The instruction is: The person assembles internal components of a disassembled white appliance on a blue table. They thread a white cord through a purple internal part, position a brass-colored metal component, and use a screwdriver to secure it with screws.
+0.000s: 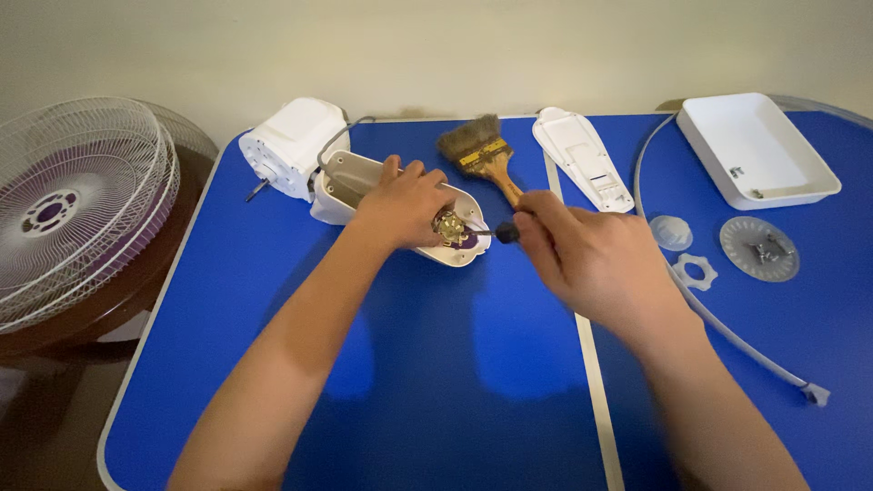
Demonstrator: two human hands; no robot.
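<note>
- The white fan housing (pixel 400 214) is gripped by the left hand (pixel 405 205).
- A screwdriver (pixel 498 234) is held by the right hand (pixel 587 259).
- A paintbrush (pixel 482 155) is seen at 12 o'clock on the blue desk (pixel 436 364).

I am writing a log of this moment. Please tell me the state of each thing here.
Fan housing: open, cover off, held by left hand.
Screwdriver: gripped in right hand, tip at the brass part.
Cover: lying apart.
Brush: lying unused.
Tray: nearly empty.
Fan grille: detached, on side table.
</note>
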